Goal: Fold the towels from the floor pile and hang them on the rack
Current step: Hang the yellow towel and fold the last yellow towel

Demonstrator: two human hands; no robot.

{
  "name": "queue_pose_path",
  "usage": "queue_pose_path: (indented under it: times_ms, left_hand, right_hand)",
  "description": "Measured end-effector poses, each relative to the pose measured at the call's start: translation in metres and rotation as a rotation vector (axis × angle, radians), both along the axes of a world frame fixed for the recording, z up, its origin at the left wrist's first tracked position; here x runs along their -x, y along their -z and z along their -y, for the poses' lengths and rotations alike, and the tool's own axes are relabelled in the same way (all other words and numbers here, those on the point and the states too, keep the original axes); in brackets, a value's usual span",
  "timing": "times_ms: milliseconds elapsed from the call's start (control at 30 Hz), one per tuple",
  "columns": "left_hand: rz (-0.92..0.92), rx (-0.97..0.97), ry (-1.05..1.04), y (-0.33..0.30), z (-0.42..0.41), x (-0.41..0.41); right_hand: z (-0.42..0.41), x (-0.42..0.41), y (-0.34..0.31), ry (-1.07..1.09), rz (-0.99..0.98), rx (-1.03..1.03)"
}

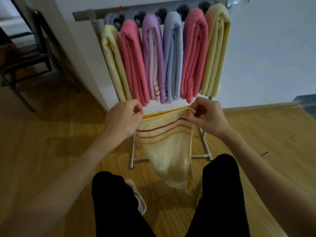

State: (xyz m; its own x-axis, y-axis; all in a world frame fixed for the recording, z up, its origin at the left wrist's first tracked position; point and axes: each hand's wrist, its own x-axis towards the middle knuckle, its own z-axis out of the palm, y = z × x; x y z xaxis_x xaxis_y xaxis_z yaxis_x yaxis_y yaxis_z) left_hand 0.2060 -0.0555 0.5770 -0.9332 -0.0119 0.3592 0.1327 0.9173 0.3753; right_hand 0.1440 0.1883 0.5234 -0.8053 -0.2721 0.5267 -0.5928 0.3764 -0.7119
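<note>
Black trouser legs (220, 199) at bottom of view, knees apart; a pale slipper (136, 195) shows between them on the wooden floor (51, 151).

Both forearms reach forward and up from the lower corners, converging toward centre. Wrists roughly level, backs of the hands toward the camera.

Left hand (122, 117): fingers curled in, grip pinching the left top corner of a yellow towel (168, 151) between thumb and fingertips. Contact point partly hidden by the knuckles.

Right hand (207, 115): fingers curled, thumb and forefinger pinching the right top corner, where the edge bunches into a small fold.

The yellow towel is stretched between the two hands, top edge nearly taut, slightly higher on the right. Three thin stripes, dark red to orange, run across near the top. Below them the cloth narrows and hangs free between the knees; its lower end is above the floor or close to it, cannot tell if touching.

The rack (132, 151), metal tube frame, stands just behind the held towel against a white wall (265, 57). Six folded towels hang side by side on it: pale yellow (113, 65), pink (134, 65), purple (153, 62), light blue (173, 62), pink (194, 60), pale yellow (216, 53). Their lower ends sit just above the hands.

A dark chair (34, 53) stands far left.
</note>
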Motion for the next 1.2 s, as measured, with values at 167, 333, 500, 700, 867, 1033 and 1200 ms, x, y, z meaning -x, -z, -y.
queue_pose_path:
  times_ms: [167, 333, 500, 700, 867, 1033, 1200]
  left_hand:
    - [0.018, -0.040, 0.083, -0.005, -0.002, 0.002]
    - [0.025, -0.093, 0.145, -0.007, -0.003, 0.004]
    - [0.088, -0.157, 0.179, -0.008, 0.001, 0.007]
    - [0.385, -0.227, 0.414, -0.007, 0.005, -0.001]
    - [0.603, -0.172, 0.605, -0.008, -0.002, -0.010]
    - [0.586, 0.081, 0.604, -0.011, -0.005, -0.002]
    - [0.647, 0.199, 0.693, -0.020, -0.006, 0.000]
  right_hand:
    - [-0.004, -0.001, -0.013, -0.033, 0.017, 0.043]
    - [-0.007, 0.001, -0.017, -0.085, 0.067, 0.105]
    - [-0.007, 0.002, -0.015, -0.129, 0.084, 0.136]
    - [-0.010, 0.001, -0.014, -0.127, 0.114, 0.026]
    - [0.000, 0.003, -0.012, -0.089, 0.086, -0.096]
    - [0.018, 0.009, -0.017, -0.077, 0.035, -0.114]
    - [0.027, 0.011, -0.021, -0.101, -0.024, -0.156]
